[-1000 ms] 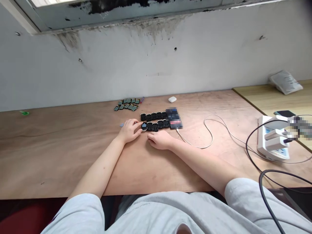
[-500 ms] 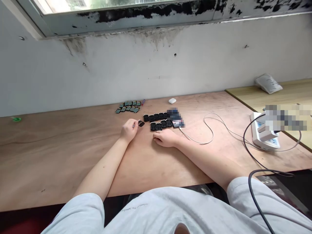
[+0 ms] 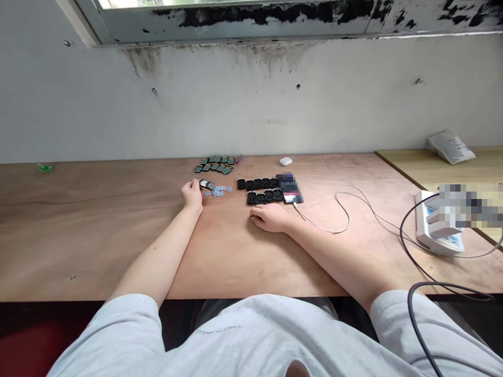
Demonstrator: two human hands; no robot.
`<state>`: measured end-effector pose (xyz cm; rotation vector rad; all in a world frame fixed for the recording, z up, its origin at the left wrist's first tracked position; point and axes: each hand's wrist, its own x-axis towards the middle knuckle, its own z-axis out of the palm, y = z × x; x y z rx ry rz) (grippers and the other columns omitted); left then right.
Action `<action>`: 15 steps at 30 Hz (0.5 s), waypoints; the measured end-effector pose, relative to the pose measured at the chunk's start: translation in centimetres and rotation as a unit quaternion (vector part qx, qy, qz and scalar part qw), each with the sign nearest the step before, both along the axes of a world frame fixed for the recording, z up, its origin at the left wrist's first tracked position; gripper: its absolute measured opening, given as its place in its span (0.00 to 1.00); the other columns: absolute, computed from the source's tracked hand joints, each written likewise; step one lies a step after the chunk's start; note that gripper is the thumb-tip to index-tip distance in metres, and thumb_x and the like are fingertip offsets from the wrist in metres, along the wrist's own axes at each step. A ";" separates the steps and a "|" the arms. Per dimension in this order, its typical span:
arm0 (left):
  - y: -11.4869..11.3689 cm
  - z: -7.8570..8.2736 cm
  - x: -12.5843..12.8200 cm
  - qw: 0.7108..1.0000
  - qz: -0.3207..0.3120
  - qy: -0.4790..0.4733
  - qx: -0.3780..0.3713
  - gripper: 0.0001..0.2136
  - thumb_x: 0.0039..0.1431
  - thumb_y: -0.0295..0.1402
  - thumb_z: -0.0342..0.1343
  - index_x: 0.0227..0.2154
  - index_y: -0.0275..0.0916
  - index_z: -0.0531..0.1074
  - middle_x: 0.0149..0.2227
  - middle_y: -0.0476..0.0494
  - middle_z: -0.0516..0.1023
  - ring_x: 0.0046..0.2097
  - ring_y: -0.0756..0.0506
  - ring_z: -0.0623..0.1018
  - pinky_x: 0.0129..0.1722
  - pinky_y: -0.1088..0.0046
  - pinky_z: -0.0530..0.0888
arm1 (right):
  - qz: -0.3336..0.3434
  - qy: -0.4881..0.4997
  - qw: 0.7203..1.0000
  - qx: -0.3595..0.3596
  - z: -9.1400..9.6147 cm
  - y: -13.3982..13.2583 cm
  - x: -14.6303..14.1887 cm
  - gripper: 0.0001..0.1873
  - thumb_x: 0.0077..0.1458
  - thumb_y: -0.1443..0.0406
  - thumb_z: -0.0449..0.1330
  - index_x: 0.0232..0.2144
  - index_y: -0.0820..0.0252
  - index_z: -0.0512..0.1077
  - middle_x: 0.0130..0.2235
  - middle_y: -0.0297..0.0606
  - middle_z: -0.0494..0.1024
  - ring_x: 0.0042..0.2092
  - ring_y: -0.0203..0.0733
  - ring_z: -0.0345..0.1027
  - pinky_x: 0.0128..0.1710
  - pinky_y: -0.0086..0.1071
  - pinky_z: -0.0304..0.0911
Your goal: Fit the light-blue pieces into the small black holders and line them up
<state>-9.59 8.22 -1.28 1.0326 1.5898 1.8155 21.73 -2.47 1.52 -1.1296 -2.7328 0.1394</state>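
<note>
My left hand (image 3: 192, 193) rests on the wooden table (image 3: 98, 235) with its fingers curled, pinching a small black part (image 3: 206, 184) at its fingertips. Just right of that part lie a few small pale blue bits (image 3: 218, 191). Two short rows of the same black parts (image 3: 262, 190) sit further right, ending at a blurred patch. My right hand (image 3: 269, 218) lies palm down just in front of the lower row, fingers curled under, with nothing seen in it.
A cluster of dark green chips (image 3: 215, 165) and a white earbud case (image 3: 285, 161) lie near the wall. A white cable (image 3: 341, 212) loops right toward a white power strip (image 3: 436, 233). A black cable (image 3: 416, 293) crosses the right corner.
My left hand lifted one black part off the left end of the lower row and carried it left, uncovering pale blue bits. My right hand stayed put. My view shifted slightly.
</note>
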 end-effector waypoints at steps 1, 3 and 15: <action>0.0 0.1 0.2 1.000 -0.007 -0.023 -0.005 0.16 0.62 0.44 0.55 0.24 0.41 0.61 0.19 0.54 0.63 0.21 0.52 0.62 0.20 0.77 0.57 | 0.000 0.000 1.000 0.000 0.0 0.0 0.0 0.14 0.70 0.61 0.53 0.45 0.57 0.77 0.45 0.41 0.82 0.38 0.41 0.74 0.34 0.32 0.52; 0.0 0.3 0.6 0.998 -0.022 -0.063 -0.018 0.16 0.61 0.44 0.58 0.25 0.41 0.63 0.20 0.53 0.66 0.21 0.52 0.65 0.19 0.78 0.58 | 0.000 0.002 1.000 -0.003 0.1 -0.1 0.1 0.13 0.70 0.62 0.53 0.45 0.57 0.77 0.45 0.41 0.82 0.39 0.41 0.74 0.34 0.32 0.52; -0.9 0.0 2.1 0.996 -0.086 0.012 -0.033 0.22 0.64 0.56 0.56 0.31 0.40 0.68 0.20 0.52 0.67 0.17 0.53 0.64 0.15 0.78 0.56 | 0.005 0.012 1.000 -0.004 0.1 0.0 0.1 0.13 0.69 0.62 0.53 0.44 0.57 0.77 0.45 0.41 0.82 0.38 0.41 0.73 0.33 0.32 0.50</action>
